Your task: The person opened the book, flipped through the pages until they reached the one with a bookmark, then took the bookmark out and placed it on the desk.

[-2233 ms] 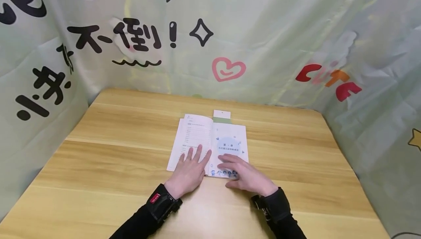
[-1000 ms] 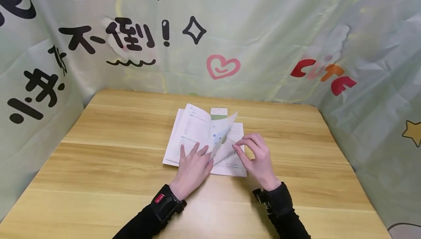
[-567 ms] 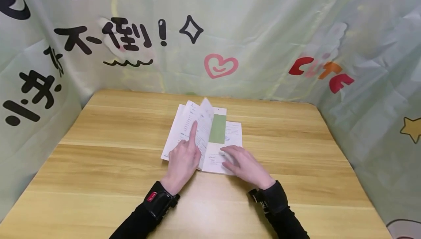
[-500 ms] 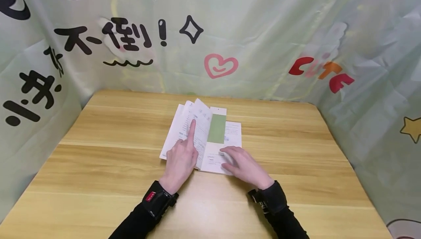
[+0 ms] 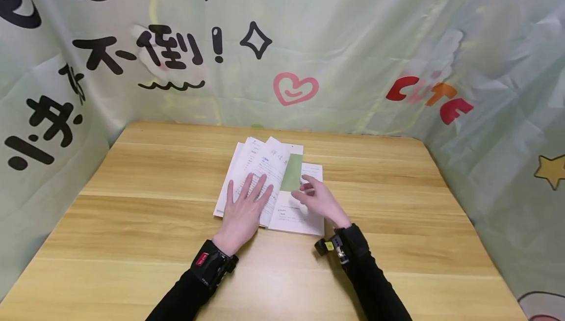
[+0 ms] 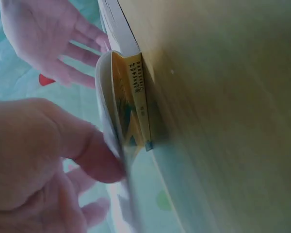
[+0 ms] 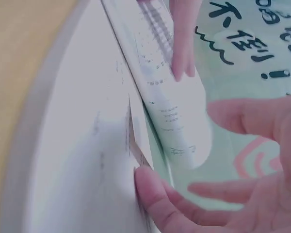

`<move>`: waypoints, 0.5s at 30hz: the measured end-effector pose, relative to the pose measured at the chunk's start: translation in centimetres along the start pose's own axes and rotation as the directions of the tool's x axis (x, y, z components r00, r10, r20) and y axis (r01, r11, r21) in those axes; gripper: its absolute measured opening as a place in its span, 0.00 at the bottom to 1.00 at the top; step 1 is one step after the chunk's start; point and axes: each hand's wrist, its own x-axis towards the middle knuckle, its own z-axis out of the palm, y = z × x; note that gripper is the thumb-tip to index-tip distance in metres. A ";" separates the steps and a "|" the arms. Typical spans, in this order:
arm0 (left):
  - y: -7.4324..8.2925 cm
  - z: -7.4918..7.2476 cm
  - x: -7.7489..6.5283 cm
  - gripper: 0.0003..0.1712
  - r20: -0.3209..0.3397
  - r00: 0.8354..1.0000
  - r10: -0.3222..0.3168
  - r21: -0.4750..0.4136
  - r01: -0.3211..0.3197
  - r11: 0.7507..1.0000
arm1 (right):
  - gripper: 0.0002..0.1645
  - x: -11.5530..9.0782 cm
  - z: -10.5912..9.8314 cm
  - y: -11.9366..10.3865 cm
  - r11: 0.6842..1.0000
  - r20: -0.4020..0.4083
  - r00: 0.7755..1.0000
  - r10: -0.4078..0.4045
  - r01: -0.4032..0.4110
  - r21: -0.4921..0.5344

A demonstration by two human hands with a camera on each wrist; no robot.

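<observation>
An open book (image 5: pixel 300 221) lies on the table, its left-hand pages curving up. My left hand (image 5: pixel 243 213) rests on those pages with its fingers spread; the left wrist view shows its thumb (image 6: pixel 99 160) against the outer side of the book, near the yellow spine (image 6: pixel 138 87). Between the pages lies a green and white card (image 5: pixel 291 171), sticking out past the top edge. Over the right-hand page is my right hand (image 5: pixel 322 200), fingers bent and thumb apart from them. In the right wrist view, one fingertip (image 7: pixel 148 182) meets the card's edge or the page beside it.
The wooden table (image 5: pixel 145 203) extends around the book. A printed fabric backdrop (image 5: pixel 353 66) stands along its back and both sides. Black bands (image 5: pixel 212 264) with small cameras sit on both wrists.
Pages turned from right to left, uncovering the green and white card. The left hand went from one pointing finger to spread fingers. The right hand moved up the page towards the card.
</observation>
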 end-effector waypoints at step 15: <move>-0.4 -0.1 -0.4 0.38 0.136 0.971 -0.196 -0.122 0.213 0.969 | 0.39 3.0 0.1 1.0 0.998 -0.073 0.996 0.048 -0.045 0.047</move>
